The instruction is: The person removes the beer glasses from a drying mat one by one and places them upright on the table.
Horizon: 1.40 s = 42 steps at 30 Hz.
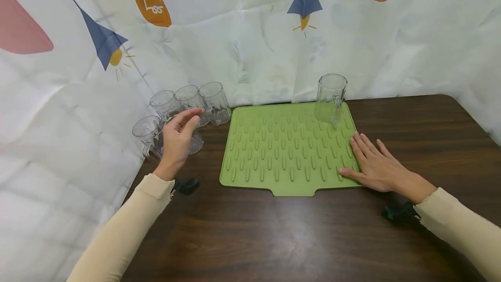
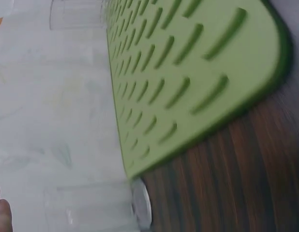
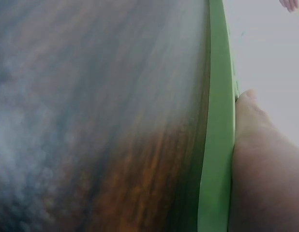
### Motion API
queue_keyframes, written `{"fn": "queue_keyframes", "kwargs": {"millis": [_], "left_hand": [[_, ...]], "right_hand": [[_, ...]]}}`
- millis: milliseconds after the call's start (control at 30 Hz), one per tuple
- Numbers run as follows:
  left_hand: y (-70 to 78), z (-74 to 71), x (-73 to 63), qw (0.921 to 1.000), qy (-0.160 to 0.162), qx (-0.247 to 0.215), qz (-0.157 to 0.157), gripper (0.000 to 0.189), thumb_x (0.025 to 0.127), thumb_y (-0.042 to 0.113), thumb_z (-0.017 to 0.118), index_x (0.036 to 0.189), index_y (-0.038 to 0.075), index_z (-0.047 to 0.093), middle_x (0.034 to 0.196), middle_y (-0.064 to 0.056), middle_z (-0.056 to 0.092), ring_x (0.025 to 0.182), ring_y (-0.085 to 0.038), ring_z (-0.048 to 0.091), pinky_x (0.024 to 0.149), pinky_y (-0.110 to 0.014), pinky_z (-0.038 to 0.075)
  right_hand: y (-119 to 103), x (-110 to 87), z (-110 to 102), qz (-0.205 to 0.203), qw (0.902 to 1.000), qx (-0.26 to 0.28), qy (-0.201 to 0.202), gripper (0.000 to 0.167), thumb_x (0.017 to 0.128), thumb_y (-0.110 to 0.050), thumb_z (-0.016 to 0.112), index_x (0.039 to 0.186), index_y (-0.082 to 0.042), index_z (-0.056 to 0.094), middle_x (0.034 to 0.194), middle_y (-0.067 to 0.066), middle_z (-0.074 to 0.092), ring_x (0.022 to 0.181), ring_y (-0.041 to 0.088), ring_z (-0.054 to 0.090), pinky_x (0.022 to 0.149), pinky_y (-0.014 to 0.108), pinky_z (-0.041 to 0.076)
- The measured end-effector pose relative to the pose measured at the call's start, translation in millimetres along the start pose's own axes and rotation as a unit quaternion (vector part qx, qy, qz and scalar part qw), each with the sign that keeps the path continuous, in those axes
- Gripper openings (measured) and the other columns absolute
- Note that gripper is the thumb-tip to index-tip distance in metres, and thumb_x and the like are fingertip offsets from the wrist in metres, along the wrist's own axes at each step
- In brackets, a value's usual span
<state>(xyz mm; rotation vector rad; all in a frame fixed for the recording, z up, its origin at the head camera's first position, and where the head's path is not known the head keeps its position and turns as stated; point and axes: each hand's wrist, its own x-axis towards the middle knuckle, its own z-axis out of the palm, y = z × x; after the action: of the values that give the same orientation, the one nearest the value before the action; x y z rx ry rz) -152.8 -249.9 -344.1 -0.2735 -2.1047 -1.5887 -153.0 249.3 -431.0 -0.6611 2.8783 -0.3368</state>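
Note:
My left hand (image 1: 178,138) is raised at the left, in front of a cluster of clear glass mugs. Its fingers are bent gently, with a gap to the thumb, and nothing shows between them. It partly hides one mug, whose base (image 1: 195,143) shows beside the hand. My right hand (image 1: 375,166) lies flat with spread fingers on the right edge of a green ridged drying mat (image 1: 274,142). In the right wrist view its thumb (image 3: 258,145) touches the mat's rim (image 3: 218,135). A single glass mug (image 1: 328,95) stands upright on the mat's back right corner.
Other clear mugs stand close together at the left: a front one (image 1: 146,129), and the rearmost right one (image 1: 215,103) beside the mat's back left corner. The dark wooden table (image 1: 266,234) extends around the mat. A patterned white curtain (image 1: 250,55) hangs behind.

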Motion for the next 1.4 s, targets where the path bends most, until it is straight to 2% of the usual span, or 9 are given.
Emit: {"fn": "queue_keyframes", "kwargs": {"millis": [133,367,467,567,667,933,1000,1167,1400], "left_hand": [[-4.8,18.0,3.2,0.9995,-0.022,-0.020,-0.006,0.031,0.105,0.014,0.060,0.131,-0.002,0.066,0.119,0.011,0.072,0.118,-0.003,0.066,0.104,-0.018,0.052],[-9.4,48.6,8.4,0.9968,-0.060,-0.051,-0.013,0.038,0.105,0.014,0.058,0.138,-0.005,0.057,0.132,-0.021,0.067,0.117,-0.003,0.066,0.102,-0.020,0.054],[-8.6,61.8,10.9,0.9943,-0.087,-0.060,-0.015,0.037,0.106,0.012,0.058,0.139,-0.004,0.057,0.135,-0.027,0.064,0.116,-0.002,0.066,0.105,-0.021,0.054],[-7.1,75.0,14.0,0.9919,-0.113,-0.058,-0.009,0.036,0.105,0.011,0.057,0.139,-0.002,0.057,0.135,-0.028,0.064,0.115,-0.002,0.066,0.106,-0.023,0.054],[-6.6,88.0,17.6,0.9892,-0.135,-0.055,-0.002,0.036,0.106,0.012,0.057,0.139,-0.001,0.058,0.134,-0.027,0.064,0.117,-0.007,0.066,0.108,-0.027,0.054],[-4.9,129.6,26.3,0.9814,-0.180,-0.067,0.005,0.034,0.106,0.015,0.058,0.137,0.002,0.061,0.129,-0.025,0.068,0.123,-0.038,0.064,0.108,-0.036,0.055],[-3.3,142.8,29.0,0.9787,-0.190,-0.078,0.009,0.033,0.106,0.016,0.058,0.135,0.002,0.061,0.129,-0.026,0.067,0.123,-0.039,0.064,0.108,-0.037,0.055],[-2.6,172.3,31.0,0.9720,-0.217,-0.090,0.005,0.030,0.107,0.016,0.057,0.132,0.002,0.063,0.128,-0.029,0.067,0.119,-0.031,0.067,0.107,-0.036,0.055],[-4.6,202.7,25.1,0.9642,-0.250,-0.085,-0.020,0.030,0.107,0.019,0.057,0.132,0.004,0.064,0.126,-0.020,0.070,0.122,-0.029,0.067,0.108,-0.039,0.055]], "right_hand": [[-3,-3.9,1,0.005,1.0000,0.004,-0.003,0.105,0.100,-0.071,0.045,0.165,0.001,0.004,0.174,0.024,-0.005,0.162,0.046,-0.001,0.125,0.074,0.000],[-8,-5.9,4,0.005,0.9999,0.010,-0.001,0.105,0.100,-0.071,0.045,0.165,0.000,0.004,0.174,0.023,-0.006,0.162,0.044,-0.002,0.126,0.073,-0.001],[-11,-7.5,4,0.005,0.9999,0.010,0.001,0.105,0.100,-0.071,0.046,0.165,-0.001,0.004,0.174,0.022,-0.006,0.163,0.044,-0.002,0.126,0.073,-0.001],[-14,-9.0,4,0.006,0.9999,0.010,0.003,0.104,0.100,-0.070,0.046,0.165,0.000,0.005,0.174,0.023,-0.005,0.162,0.044,-0.001,0.126,0.073,-0.001],[-16,-10.7,5,0.011,0.9999,0.006,0.001,0.104,0.100,-0.071,0.045,0.165,0.000,0.005,0.175,0.022,-0.005,0.163,0.044,0.000,0.126,0.073,0.000],[-22,-15.3,5,0.013,0.9999,0.004,0.002,0.104,0.100,-0.071,0.046,0.165,-0.001,0.006,0.175,0.021,-0.004,0.163,0.044,0.001,0.126,0.072,0.001],[-22,-15.6,5,0.014,0.9999,0.002,0.004,0.104,0.100,-0.071,0.046,0.165,-0.001,0.006,0.175,0.021,-0.004,0.163,0.043,0.001,0.127,0.072,0.001],[-25,-14.9,6,0.015,0.9999,0.003,0.004,0.104,0.100,-0.072,0.045,0.166,-0.002,0.005,0.175,0.020,-0.005,0.163,0.042,0.001,0.127,0.072,0.000],[-30,-16.3,7,0.017,0.9998,0.007,0.002,0.104,0.099,-0.072,0.045,0.165,-0.002,0.006,0.175,0.019,-0.005,0.163,0.042,0.001,0.127,0.072,0.000]]}}
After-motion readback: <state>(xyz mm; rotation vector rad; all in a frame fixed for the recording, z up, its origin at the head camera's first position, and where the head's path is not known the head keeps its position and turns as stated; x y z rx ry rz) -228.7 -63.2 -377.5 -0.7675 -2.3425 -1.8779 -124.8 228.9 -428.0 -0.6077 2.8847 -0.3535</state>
